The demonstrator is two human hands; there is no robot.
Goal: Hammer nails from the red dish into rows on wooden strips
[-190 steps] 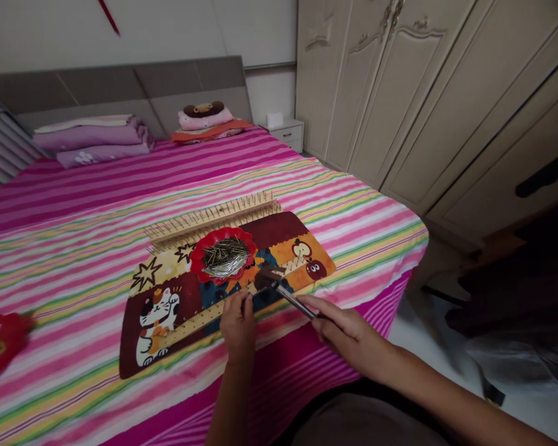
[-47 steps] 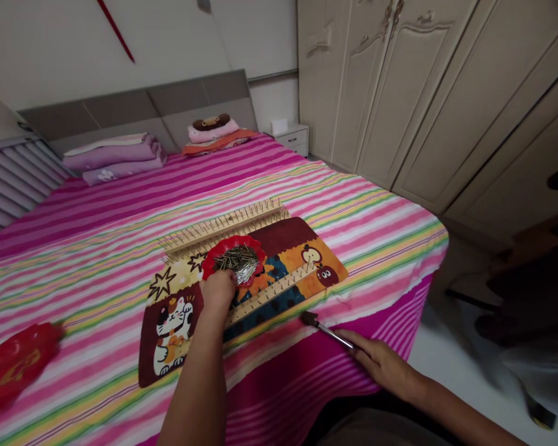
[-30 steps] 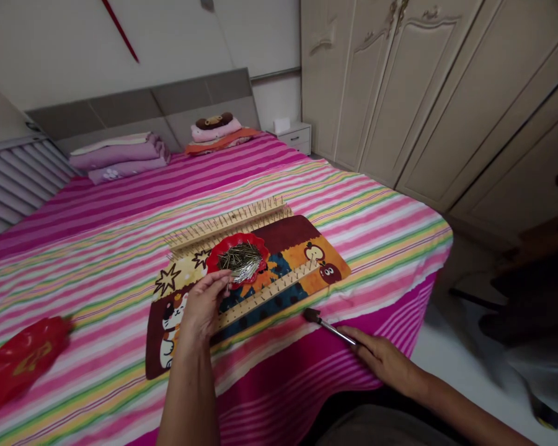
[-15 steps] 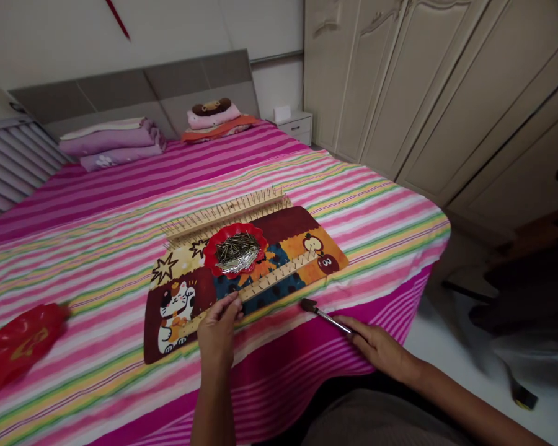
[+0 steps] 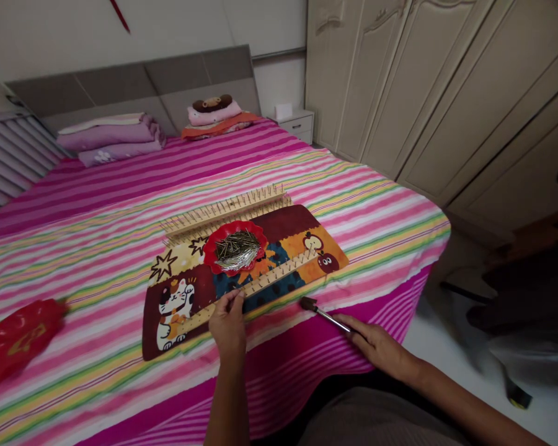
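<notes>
A narrow wooden strip [image 5: 270, 280] lies across a patterned mat [image 5: 283, 226], with a row of nails standing in its right part. Over the middle of this strip, my left hand [image 5: 227, 322] has thumb and forefinger pinched together; whatever is between them is too small to make out. My right hand [image 5: 376, 344] is closed round the handle of a hammer [image 5: 328, 318]. The hammer's dark head points left, just off the mat's near edge and apart from the strip. Behind the strip sits a red scalloped dish [image 5: 209, 260] full of loose nails.
More wooden strips bristling with nails [image 5: 223, 215] lie at the mat's far edge. A red plastic bag [image 5: 21, 341] rests on the striped bedspread [image 5: 97, 378] at the left. Folded bedding [image 5: 116, 136] is piled by the headboard. Wardrobes [image 5: 400, 87] stand at the right.
My left hand has slid slightly to the right along the strip, its fingers still pinched. My right hand and the hammer stay nearly in place.
</notes>
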